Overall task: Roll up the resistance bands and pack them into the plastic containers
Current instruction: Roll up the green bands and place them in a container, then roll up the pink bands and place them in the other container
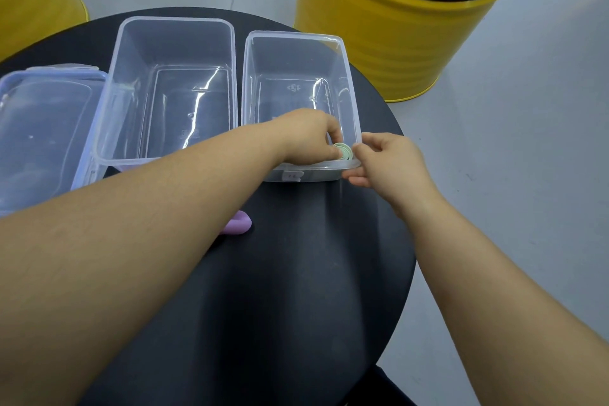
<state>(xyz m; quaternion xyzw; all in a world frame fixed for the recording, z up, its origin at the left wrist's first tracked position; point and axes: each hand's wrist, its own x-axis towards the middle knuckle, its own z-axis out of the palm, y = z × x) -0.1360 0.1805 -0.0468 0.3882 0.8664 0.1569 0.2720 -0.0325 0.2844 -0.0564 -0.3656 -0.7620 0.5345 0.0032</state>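
Green rubber, wound tight: the pale green rolled resistance band (343, 151) is pinched in the left hand (308, 138), thumb and fingertips curled round the coil. It is low inside the near right corner of the clear rectangular plastic container on the right (296, 35). Cannot tell whether the roll touches the container floor. Just beside it, the right hand (387, 161) is at the outside of that same corner, fingers loosely curled against rim and wall. True grip or mere contact: cannot tell.

Risks, as judged:
- **Unwinding.** Only the pinch keeps the coil closed; nothing ties it. Released away from the walls, the rubber would likely spring open across the container floor. Wedged into the corner it should hold better.
- **Sliding.** The container looks light. A push from the left hand could slide it on the smooth round black desk (296, 273) unless the right hand braces it. It stands close to the desk's right edge.
- **Dragging.** The left forearm lies over a lilac resistance band (240, 224), only its end showing. Pulling the arm back could drag it toward the near edge.

Left of the first container stands a larger clear plastic container (174, 20), nothing visible in it. Further left is a clear lid with bluish clips (49, 76). Far right, on the floor, is a yellow metal drum stool with black cushion (395, 43).
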